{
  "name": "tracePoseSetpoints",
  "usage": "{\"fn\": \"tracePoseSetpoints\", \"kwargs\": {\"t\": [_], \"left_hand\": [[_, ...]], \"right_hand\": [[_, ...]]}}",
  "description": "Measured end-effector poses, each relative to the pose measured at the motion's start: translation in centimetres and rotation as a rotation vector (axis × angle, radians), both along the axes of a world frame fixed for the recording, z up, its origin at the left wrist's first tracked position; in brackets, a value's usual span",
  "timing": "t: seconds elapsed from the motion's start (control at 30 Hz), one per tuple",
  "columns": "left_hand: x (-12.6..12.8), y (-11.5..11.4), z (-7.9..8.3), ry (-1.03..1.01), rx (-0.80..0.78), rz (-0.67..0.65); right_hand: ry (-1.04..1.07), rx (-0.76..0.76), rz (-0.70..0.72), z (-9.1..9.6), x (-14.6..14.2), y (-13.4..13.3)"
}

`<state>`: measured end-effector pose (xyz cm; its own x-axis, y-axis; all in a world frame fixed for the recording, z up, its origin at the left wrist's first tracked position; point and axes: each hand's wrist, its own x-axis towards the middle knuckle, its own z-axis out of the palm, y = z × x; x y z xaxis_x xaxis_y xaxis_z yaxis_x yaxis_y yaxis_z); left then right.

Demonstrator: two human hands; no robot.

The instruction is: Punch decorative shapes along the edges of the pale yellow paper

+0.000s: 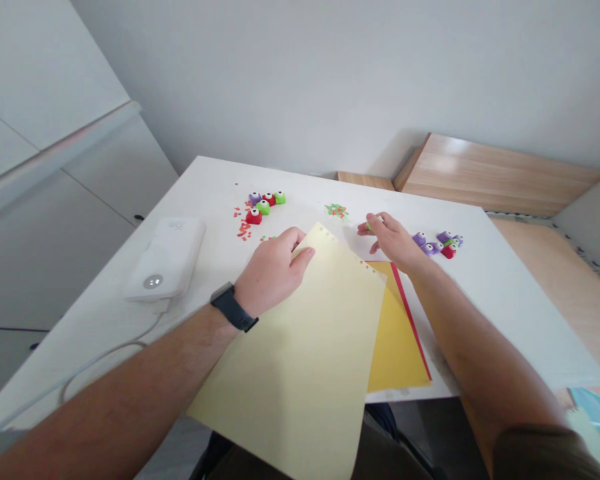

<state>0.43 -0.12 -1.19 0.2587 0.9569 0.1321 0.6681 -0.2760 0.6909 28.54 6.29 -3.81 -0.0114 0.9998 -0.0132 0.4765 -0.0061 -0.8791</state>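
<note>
My left hand [280, 267], with a dark watch on its wrist, pinches the top edge of a pale yellow sheet of paper [310, 347]. Small punched holes run along that edge, and the sheet's lower end hangs past the table front. My right hand [391, 239] is closed round a small green craft punch [369, 226], mostly hidden by the fingers, just beyond the sheet's right corner. Under the pale sheet lie a darker yellow sheet [400, 340] and a red sheet [411, 313], its edge showing.
Several coloured craft punches [263, 207] stand at the back left, with orange paper bits [244, 231] beside them. Green and orange bits [337, 211] lie at the back middle. More punches [431, 248] sit right. A white power bank [167, 257] with a cable [105, 353] lies left.
</note>
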Motion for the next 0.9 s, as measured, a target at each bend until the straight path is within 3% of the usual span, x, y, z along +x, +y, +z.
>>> {"fn": "tracePoseSetpoints", "kwargs": {"t": [0.13, 0.33, 0.57, 0.9], "left_hand": [[-0.1, 0.0, 0.0, -0.023, -0.016, -0.003], [0.0, -0.1, 0.1, -0.028, -0.016, -0.003], [0.0, 0.0, 0.0, -0.027, -0.011, -0.012], [0.0, -0.1, -0.1, -0.006, 0.003, -0.006]], "right_hand": [[0.028, 0.039, 0.027, -0.1, -0.4, 0.7], [-0.008, 0.041, -0.074, -0.3, 0.5, 0.8], [0.097, 0.035, -0.007, -0.3, -1.1, 1.2], [-0.041, 0.023, -0.1, 0.9, 2.2, -1.2]]}}
